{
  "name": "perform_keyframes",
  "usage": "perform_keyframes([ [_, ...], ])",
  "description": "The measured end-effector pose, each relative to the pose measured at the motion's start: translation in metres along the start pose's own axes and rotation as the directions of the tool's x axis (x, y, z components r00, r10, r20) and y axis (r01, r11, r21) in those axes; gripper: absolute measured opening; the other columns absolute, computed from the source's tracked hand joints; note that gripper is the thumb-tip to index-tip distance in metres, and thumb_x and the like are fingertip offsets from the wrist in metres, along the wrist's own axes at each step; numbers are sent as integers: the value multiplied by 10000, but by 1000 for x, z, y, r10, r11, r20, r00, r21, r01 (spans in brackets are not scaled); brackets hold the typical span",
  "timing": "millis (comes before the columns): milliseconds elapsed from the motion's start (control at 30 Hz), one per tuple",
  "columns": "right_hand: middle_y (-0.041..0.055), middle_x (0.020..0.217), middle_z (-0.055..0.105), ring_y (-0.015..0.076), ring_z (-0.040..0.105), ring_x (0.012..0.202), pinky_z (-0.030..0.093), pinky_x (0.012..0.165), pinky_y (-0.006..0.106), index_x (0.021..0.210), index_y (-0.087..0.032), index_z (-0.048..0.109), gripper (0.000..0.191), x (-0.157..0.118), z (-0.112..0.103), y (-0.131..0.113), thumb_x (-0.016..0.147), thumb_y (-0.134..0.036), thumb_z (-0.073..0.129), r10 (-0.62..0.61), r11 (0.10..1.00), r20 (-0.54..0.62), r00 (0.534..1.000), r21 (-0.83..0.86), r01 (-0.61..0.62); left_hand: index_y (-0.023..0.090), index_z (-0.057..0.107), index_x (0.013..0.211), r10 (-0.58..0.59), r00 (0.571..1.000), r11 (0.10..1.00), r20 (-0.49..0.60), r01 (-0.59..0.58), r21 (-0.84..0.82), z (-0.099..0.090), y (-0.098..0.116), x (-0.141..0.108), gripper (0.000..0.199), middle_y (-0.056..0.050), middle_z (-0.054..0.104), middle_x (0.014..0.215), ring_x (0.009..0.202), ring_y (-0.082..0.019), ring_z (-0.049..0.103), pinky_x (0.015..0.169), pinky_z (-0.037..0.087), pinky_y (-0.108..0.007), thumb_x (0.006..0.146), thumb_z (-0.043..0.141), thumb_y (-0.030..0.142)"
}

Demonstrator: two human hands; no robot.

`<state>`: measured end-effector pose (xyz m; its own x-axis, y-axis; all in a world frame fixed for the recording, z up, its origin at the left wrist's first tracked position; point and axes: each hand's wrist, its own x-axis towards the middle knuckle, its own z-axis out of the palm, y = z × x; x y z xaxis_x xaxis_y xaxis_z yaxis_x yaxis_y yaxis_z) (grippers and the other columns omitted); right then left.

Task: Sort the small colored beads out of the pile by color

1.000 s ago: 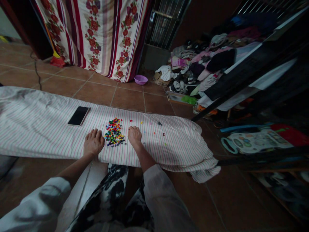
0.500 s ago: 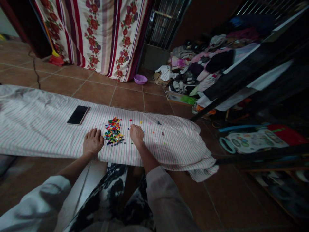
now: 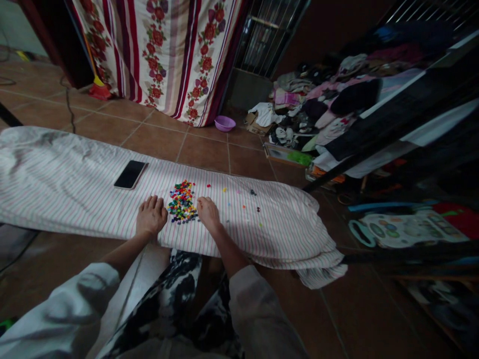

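A pile of small multicoloured beads or blocks (image 3: 182,202) lies on the striped cloth (image 3: 86,189) in front of me. My left hand (image 3: 150,215) rests flat on the cloth just left of the pile, palm down with fingers stretched out. At the pile's right edge, my right hand (image 3: 208,212) has its fingers curled together; whatever they may hold is hidden. Farther right, several single pieces are spread apart, among them a yellow piece (image 3: 225,189), an orange piece (image 3: 244,206) and a dark grey group (image 3: 253,192).
A phone (image 3: 130,174) lies on the cloth to the left. Beyond the bench, a purple basin (image 3: 225,123) stands on the tiled floor by a flowered curtain (image 3: 168,55). Heaped clothes (image 3: 318,99) fill the back right, and a dark bar (image 3: 325,174) slants beside the bench's right end.
My right hand has moved left, closer to the pile's right edge. My left hand stays flat on the cloth. The whole view has shifted slightly.
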<state>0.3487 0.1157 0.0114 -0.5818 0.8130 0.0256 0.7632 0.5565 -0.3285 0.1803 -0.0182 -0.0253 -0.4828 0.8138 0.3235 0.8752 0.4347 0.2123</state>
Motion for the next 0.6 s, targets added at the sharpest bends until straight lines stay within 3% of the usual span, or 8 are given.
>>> perform_keyframes([
  [200, 110, 1125, 633, 196, 604, 1035, 445, 836, 267, 1230, -184, 602, 413, 0, 9, -8, 869, -71, 437, 27, 1000, 65, 997, -9, -26, 146, 573, 1237, -9, 1000, 1000, -3, 9, -21, -2, 2, 0, 421, -165, 541, 1367, 1340, -297, 416, 1089, 293, -454, 889, 385, 290],
  [433, 91, 1105, 663, 187, 593, 1045, 422, 894, 261, 1185, -195, 635, 415, 7, 7, 13, 847, -54, 441, 22, 1000, 113, 993, 8, -23, 137, 548, 1275, -29, 1000, 997, 10, 30, -71, -1, 1, 0, 449, -173, 510, 1398, 1360, -305, 388, 1102, 275, -470, 894, 377, 302],
  [600, 88, 1073, 678, 181, 594, 1042, 422, 888, 253, 1125, -185, 662, 373, 5, 13, 10, 844, -53, 454, -28, 1000, 143, 989, 16, 26, 128, 544, 1282, -29, 999, 995, 15, 30, -96, -1, 0, 0, 454, -183, 496, 1409, 1364, -314, 379, 1106, 269, -479, 900, 373, 304],
])
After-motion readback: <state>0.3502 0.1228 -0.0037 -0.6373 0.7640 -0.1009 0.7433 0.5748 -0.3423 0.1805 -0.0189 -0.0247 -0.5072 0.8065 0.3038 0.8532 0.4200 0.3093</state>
